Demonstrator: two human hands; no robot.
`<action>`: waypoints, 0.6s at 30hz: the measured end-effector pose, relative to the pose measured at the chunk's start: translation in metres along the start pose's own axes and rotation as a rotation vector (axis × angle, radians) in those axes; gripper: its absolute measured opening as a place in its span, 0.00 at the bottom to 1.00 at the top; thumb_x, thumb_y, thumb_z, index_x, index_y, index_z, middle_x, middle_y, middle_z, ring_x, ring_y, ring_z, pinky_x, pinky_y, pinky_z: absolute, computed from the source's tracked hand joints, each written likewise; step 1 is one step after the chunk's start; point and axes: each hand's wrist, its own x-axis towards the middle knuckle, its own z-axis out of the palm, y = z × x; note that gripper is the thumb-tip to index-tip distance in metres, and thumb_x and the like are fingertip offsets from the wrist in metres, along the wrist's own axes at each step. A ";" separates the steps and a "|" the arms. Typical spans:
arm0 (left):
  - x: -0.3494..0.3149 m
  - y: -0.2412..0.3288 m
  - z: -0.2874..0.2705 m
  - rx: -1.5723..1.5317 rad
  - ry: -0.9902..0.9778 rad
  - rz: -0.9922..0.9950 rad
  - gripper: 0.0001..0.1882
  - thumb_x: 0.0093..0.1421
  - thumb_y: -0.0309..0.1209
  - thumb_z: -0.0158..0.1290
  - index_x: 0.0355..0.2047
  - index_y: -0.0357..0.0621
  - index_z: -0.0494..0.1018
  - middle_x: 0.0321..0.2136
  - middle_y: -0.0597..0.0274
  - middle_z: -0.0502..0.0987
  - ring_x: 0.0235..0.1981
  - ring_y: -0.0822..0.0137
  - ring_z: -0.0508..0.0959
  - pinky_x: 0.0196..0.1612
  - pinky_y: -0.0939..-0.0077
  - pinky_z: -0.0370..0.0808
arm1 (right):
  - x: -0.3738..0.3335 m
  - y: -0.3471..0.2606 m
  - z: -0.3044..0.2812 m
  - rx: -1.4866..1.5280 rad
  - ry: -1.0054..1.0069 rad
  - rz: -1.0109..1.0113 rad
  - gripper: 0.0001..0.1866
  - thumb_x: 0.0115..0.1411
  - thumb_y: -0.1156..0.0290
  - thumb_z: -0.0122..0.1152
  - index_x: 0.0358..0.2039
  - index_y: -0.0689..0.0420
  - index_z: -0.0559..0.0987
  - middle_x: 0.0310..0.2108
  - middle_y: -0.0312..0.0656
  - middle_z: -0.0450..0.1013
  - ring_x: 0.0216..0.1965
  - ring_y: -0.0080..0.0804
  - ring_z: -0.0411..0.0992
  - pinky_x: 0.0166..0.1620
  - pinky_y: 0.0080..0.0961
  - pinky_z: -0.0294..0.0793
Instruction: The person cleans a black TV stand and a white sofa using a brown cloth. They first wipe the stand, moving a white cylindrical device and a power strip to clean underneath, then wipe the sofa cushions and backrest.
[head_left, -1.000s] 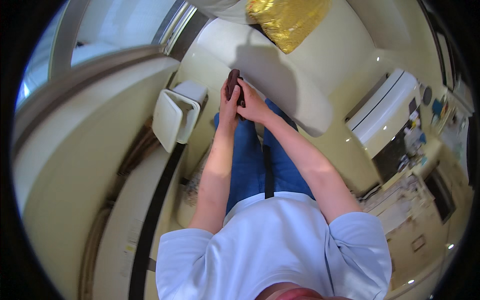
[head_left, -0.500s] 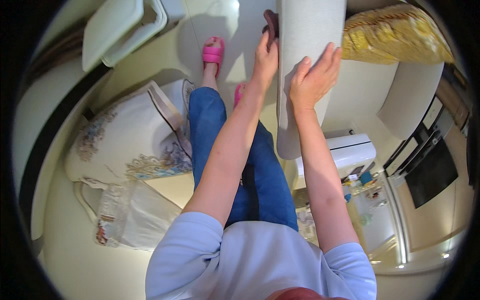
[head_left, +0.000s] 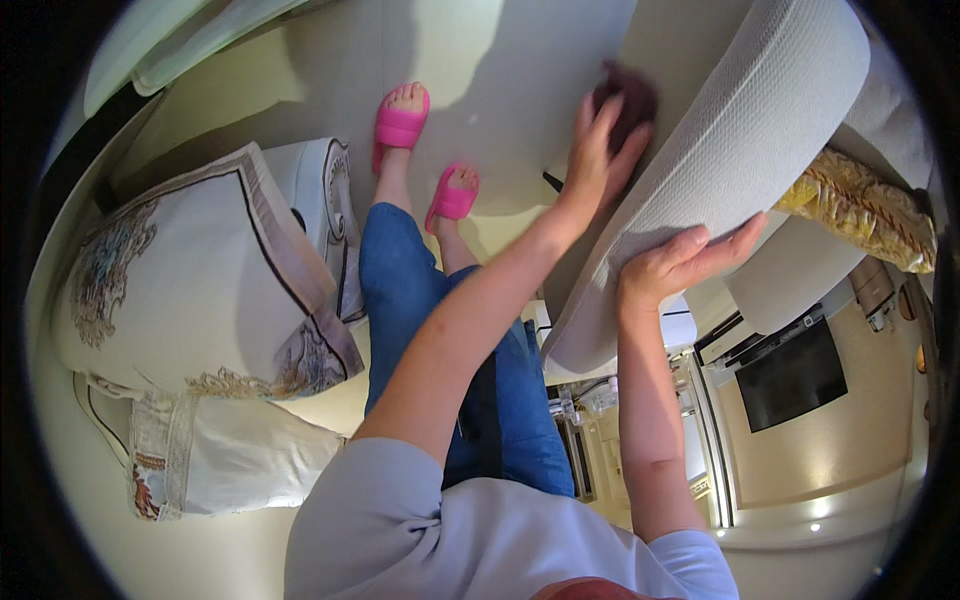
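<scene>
A dark maroon cloth (head_left: pixel 628 105), blurred by motion, is in my left hand (head_left: pixel 590 170), whose fingers press it to the outer back side of a light grey sofa backrest (head_left: pixel 720 150). The backrest runs slantwise from far right to near middle. Across its top edge lies my right hand (head_left: pixel 672 265), thumb and fingers stretched out toward the seat side, with no object in it. Part of the cloth is hidden behind the left fingers.
Cream bedding or cushions with floral trim (head_left: pixel 210 290) are piled on my left. My feet, in pink slippers (head_left: pixel 402 120), stand on the pale floor. Beyond the backrest lies a gold cushion (head_left: pixel 860 205). A black screen (head_left: pixel 790 375) hangs on the far wall.
The view has turned, and the backrest now appears slanted and farther right. My left hand has moved the cloth lower on its outer side. My right palm has slid to the edge.
</scene>
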 end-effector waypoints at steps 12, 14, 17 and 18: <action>0.056 -0.106 0.005 -0.063 -0.173 -0.333 0.17 0.59 0.34 0.51 0.45 0.36 0.72 0.40 0.49 0.78 0.41 0.59 0.78 0.45 0.68 0.72 | 0.001 0.000 0.007 -0.085 0.023 0.013 0.37 0.64 0.52 0.35 0.63 0.69 0.48 0.64 0.62 0.44 0.66 0.55 0.43 0.65 0.46 0.40; -0.020 -0.107 -0.017 -0.050 -0.106 -0.382 0.16 0.59 0.33 0.51 0.45 0.37 0.73 0.41 0.48 0.77 0.44 0.60 0.77 0.48 0.70 0.72 | 0.002 -0.001 0.007 -0.098 0.026 -0.004 0.35 0.64 0.53 0.36 0.63 0.67 0.50 0.65 0.62 0.43 0.66 0.56 0.43 0.65 0.46 0.40; -0.020 -0.068 -0.018 0.130 -0.071 -0.328 0.18 0.56 0.32 0.56 0.45 0.35 0.72 0.43 0.45 0.73 0.44 0.50 0.75 0.48 0.65 0.72 | -0.002 0.007 0.002 -0.098 0.008 -0.043 0.32 0.64 0.57 0.36 0.64 0.63 0.52 0.65 0.62 0.42 0.66 0.56 0.43 0.64 0.47 0.41; 0.007 -0.042 -0.008 0.144 -0.048 -0.195 0.18 0.56 0.32 0.56 0.45 0.35 0.72 0.43 0.45 0.73 0.45 0.50 0.74 0.48 0.65 0.71 | 0.000 0.001 0.002 -0.069 0.053 -0.047 0.27 0.62 0.62 0.40 0.61 0.56 0.62 0.65 0.62 0.46 0.65 0.59 0.45 0.64 0.50 0.39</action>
